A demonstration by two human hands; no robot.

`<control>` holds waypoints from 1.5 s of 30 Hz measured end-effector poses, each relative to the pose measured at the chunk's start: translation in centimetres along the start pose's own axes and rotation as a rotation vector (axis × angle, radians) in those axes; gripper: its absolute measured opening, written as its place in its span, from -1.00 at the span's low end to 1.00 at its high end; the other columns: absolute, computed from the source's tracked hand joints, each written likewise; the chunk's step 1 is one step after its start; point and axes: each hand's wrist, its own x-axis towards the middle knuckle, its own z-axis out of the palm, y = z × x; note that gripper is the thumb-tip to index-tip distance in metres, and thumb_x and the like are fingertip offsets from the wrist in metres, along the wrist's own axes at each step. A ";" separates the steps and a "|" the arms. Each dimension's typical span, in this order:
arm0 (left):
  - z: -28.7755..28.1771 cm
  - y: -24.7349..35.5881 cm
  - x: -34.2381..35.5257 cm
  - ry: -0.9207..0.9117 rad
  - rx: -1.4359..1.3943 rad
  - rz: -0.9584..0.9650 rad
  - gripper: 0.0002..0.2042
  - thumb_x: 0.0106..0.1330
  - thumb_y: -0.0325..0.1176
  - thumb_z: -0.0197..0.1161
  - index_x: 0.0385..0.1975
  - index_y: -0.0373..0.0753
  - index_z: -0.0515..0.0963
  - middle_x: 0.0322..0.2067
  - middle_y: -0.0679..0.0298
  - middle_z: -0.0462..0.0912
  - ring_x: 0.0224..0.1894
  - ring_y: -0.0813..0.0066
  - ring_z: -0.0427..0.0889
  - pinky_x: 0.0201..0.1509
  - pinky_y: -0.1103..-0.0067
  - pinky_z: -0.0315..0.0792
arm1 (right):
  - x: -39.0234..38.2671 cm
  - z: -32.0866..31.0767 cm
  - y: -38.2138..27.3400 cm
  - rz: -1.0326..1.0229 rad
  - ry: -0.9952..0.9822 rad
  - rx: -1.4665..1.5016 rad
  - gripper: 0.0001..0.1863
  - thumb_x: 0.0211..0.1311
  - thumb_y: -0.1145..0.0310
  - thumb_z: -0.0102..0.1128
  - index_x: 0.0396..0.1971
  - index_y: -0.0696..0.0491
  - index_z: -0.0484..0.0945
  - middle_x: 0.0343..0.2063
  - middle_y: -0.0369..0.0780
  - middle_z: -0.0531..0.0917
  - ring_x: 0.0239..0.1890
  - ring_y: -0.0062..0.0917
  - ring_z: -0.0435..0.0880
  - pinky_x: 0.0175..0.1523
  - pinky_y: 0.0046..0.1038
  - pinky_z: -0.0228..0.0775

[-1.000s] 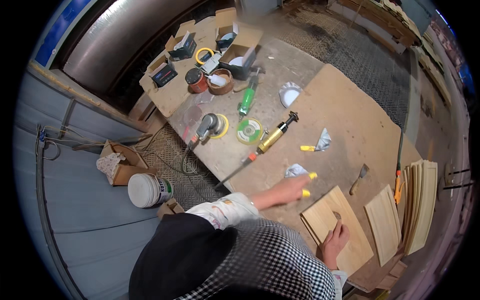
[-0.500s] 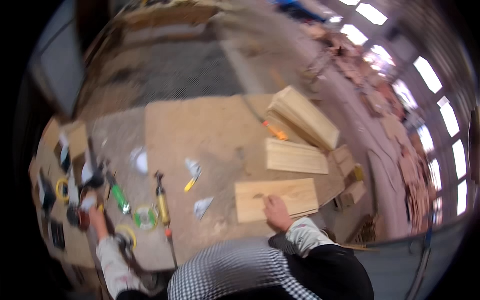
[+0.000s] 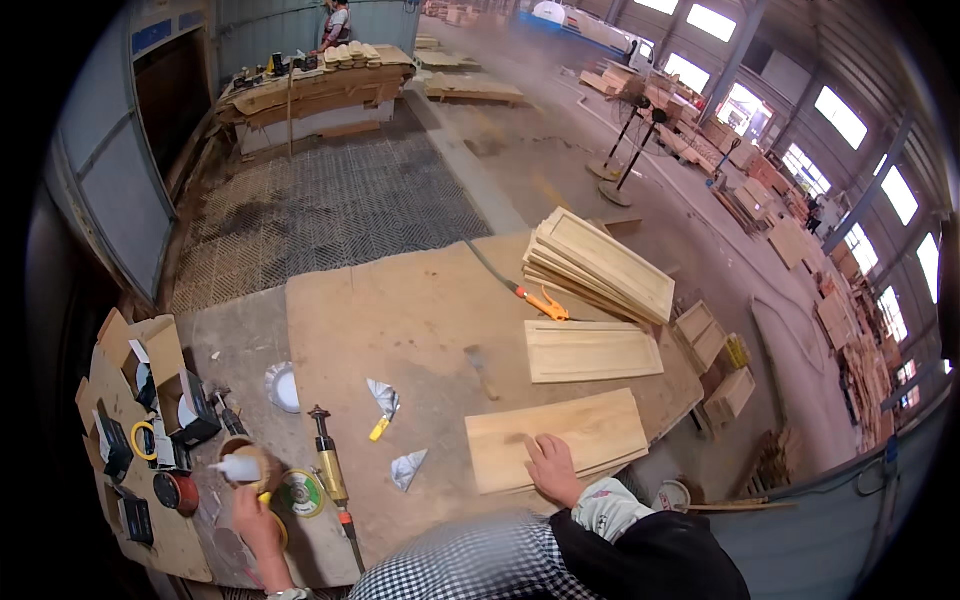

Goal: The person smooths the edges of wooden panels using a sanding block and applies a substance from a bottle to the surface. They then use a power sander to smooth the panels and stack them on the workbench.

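Observation:
My left hand [image 3: 258, 522] is closed around a small white bottle with a pointed nozzle [image 3: 240, 468], raised over the left part of the bench. Behind the bottle is a brown round object [image 3: 265, 462], partly hidden. My right hand [image 3: 555, 470] lies on a flat pale wooden panel [image 3: 590, 425], fingers stretched out and holding nothing. Just beside its fingertips, the panel has a darker patch. Close to my left hand are a green-labelled disc [image 3: 301, 494] and a brass-coloured air tool [image 3: 330, 465] with a hose.
Beyond the panel lie another wooden panel [image 3: 590, 352], a stack of panels [image 3: 610, 265] and an orange air gun [image 3: 540, 303]. Folded sandpaper pieces [image 3: 407, 470], a scraper [image 3: 482, 372], a red tin [image 3: 176, 492] and open boxes [image 3: 190, 415] sit on the bench. Two people are far off.
My left hand has moved right, away from the red tin, carrying the white bottle. My right hand stays on the panel. The view has tilted up, showing more of the workshop.

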 end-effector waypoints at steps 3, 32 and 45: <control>3.2 6.6 -0.5 -0.090 -0.127 0.271 -0.87 -0.02 -0.60 0.17 -0.43 -0.32 0.50 -0.38 0.05 0.56 -0.25 -0.02 0.55 -0.18 0.24 0.41 | 0.0 0.7 0.1 0.009 0.049 0.035 -0.45 0.11 0.31 0.22 0.14 0.15 0.45 -0.01 -0.01 0.46 0.10 -0.08 0.40 0.21 -0.07 0.22; 17.9 23.1 2.0 -0.309 -0.234 0.354 -0.79 0.18 -0.39 0.19 -0.18 -0.21 0.59 -0.13 0.15 0.60 -0.11 0.04 0.57 -0.06 0.27 0.46 | 1.7 0.3 3.8 -0.067 -0.053 0.177 -0.45 0.03 0.42 0.31 0.12 0.08 0.52 -0.07 -0.11 0.50 0.03 -0.18 0.45 0.14 -0.16 0.31; 23.3 23.9 2.0 -0.207 -0.211 0.376 -0.69 -0.03 -0.43 0.25 -0.20 -0.13 0.63 0.28 0.14 0.34 0.33 -0.13 0.19 0.30 0.04 0.10 | 14.2 0.9 -0.7 -0.145 0.133 0.393 -0.75 0.02 0.51 0.24 -0.22 0.11 0.64 -0.26 -0.15 0.58 -0.08 -0.21 0.52 0.02 -0.22 0.38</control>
